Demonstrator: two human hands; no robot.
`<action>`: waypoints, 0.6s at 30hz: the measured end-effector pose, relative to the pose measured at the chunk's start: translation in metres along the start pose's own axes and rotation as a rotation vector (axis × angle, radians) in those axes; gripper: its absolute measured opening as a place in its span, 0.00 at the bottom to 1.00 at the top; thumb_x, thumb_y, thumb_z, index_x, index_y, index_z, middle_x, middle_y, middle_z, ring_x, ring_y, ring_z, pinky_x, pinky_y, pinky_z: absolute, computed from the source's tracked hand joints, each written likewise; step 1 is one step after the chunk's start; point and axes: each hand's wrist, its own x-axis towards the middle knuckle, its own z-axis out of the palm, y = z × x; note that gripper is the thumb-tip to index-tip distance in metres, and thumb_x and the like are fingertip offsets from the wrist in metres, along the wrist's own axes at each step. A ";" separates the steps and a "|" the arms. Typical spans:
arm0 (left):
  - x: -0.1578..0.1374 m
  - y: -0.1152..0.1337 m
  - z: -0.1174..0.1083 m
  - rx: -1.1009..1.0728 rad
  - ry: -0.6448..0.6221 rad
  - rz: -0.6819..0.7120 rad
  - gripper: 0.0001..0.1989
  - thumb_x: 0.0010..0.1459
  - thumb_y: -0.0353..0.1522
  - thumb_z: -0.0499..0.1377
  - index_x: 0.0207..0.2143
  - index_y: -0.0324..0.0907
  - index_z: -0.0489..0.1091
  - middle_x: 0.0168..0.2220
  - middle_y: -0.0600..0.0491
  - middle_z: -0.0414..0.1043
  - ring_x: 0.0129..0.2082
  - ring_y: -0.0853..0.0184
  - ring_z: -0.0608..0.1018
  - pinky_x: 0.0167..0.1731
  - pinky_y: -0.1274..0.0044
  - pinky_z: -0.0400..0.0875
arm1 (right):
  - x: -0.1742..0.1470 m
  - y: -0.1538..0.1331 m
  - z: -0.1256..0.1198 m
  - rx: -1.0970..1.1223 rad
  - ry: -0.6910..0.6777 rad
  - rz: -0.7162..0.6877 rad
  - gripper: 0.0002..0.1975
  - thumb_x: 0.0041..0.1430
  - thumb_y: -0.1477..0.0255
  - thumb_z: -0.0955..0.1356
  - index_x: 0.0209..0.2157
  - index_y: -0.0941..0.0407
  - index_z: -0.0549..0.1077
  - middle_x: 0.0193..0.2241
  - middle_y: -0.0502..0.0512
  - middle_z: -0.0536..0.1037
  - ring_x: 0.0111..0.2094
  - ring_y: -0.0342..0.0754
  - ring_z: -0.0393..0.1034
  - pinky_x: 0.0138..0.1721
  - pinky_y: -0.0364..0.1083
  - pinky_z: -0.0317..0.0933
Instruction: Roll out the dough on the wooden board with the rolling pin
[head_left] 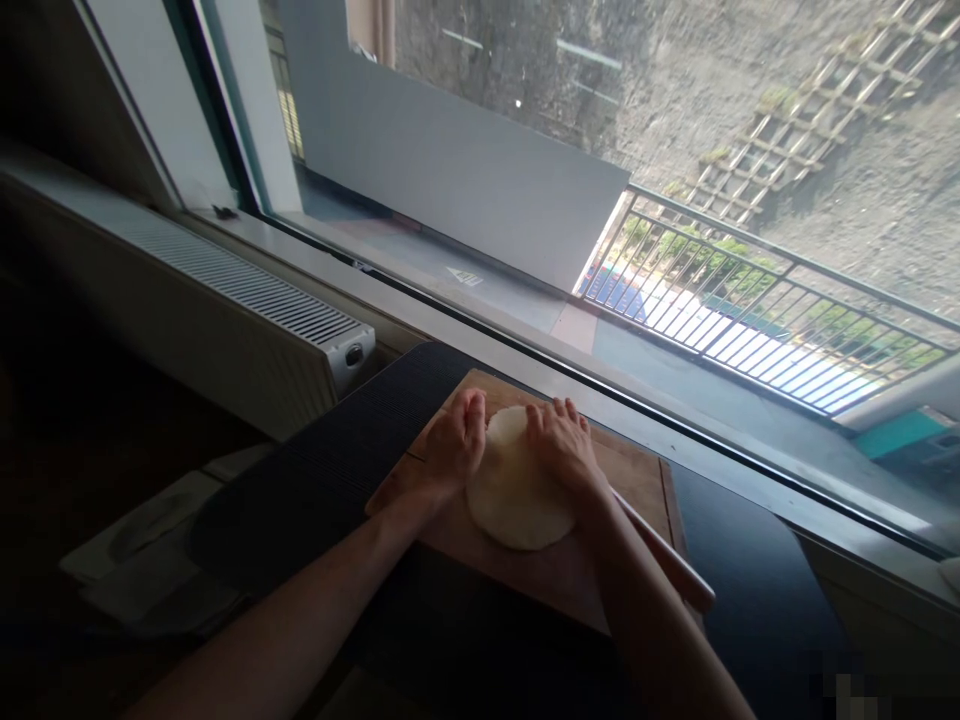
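Note:
A flat, round sheet of pale dough lies on a wooden cutting board. At its upper left edge is my left hand, its fingers curled in and pressed together. What those fingers hold, if anything, is hidden. My right hand rests palm down over the dough's upper right part, fingers stretched out and nothing gripped. A wooden rolling pin lies slantwise on the right side of the board, partly covered by my right forearm.
The board sits on a dark table with rounded corners, against a window sill. To the left stands a white radiator. Pale, flat items lie below the table's left side. Beyond the glass is a balcony railing.

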 end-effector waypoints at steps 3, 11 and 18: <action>-0.001 -0.001 -0.001 0.003 -0.019 -0.014 0.21 0.63 0.43 0.40 0.44 0.42 0.66 0.31 0.51 0.73 0.32 0.66 0.75 0.34 0.76 0.68 | -0.040 -0.023 0.016 0.008 0.057 -0.148 0.31 0.64 0.57 0.45 0.62 0.59 0.51 0.63 0.58 0.50 0.64 0.49 0.37 0.60 0.52 0.35; -0.001 0.004 -0.002 0.012 -0.018 -0.003 0.20 0.64 0.42 0.41 0.43 0.42 0.67 0.25 0.53 0.70 0.28 0.67 0.74 0.32 0.76 0.67 | 0.035 0.018 -0.011 -0.137 0.072 -0.005 0.24 0.62 0.59 0.55 0.56 0.54 0.60 0.57 0.60 0.60 0.62 0.58 0.41 0.57 0.60 0.38; -0.001 0.002 -0.003 0.003 -0.025 -0.016 0.20 0.63 0.42 0.41 0.43 0.41 0.66 0.27 0.52 0.71 0.30 0.66 0.75 0.34 0.75 0.68 | -0.015 -0.006 0.002 0.009 -0.008 -0.149 0.25 0.65 0.60 0.47 0.56 0.53 0.60 0.58 0.55 0.60 0.62 0.51 0.43 0.58 0.53 0.42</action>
